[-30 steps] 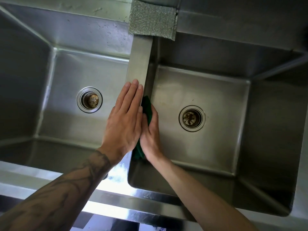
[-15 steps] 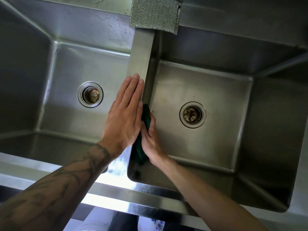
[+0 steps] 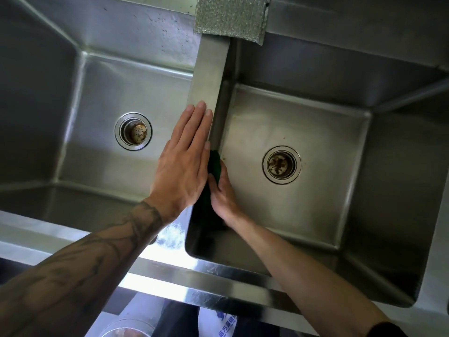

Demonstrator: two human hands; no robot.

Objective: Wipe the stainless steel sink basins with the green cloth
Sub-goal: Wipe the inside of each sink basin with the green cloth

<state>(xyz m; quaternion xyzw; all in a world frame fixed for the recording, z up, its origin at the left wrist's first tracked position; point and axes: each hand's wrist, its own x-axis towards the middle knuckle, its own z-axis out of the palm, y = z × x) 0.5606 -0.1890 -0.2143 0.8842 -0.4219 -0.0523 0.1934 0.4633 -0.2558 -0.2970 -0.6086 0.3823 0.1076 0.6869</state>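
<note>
A double stainless steel sink fills the view, with a left basin point(image 3: 97, 98) and a right basin point(image 3: 315, 181) split by a steel divider point(image 3: 209, 76). My left hand point(image 3: 182, 166) lies flat, palm down, on top of the divider with its fingers together. My right hand point(image 3: 222, 193) is down inside the right basin and presses the dark green cloth point(image 3: 213, 166) against the divider's wall. Most of the cloth is hidden between the two hands.
Each basin has a round drain strainer, the left drain point(image 3: 133, 131) and the right drain point(image 3: 281, 164). A silver scouring pad point(image 3: 230, 17) hangs over the far end of the divider. The shiny front rim point(image 3: 170, 280) runs along the near edge.
My right hand with the cloth has slid a little toward the near end of the divider wall. My left hand stays flat on the divider. The view has tilted slightly.
</note>
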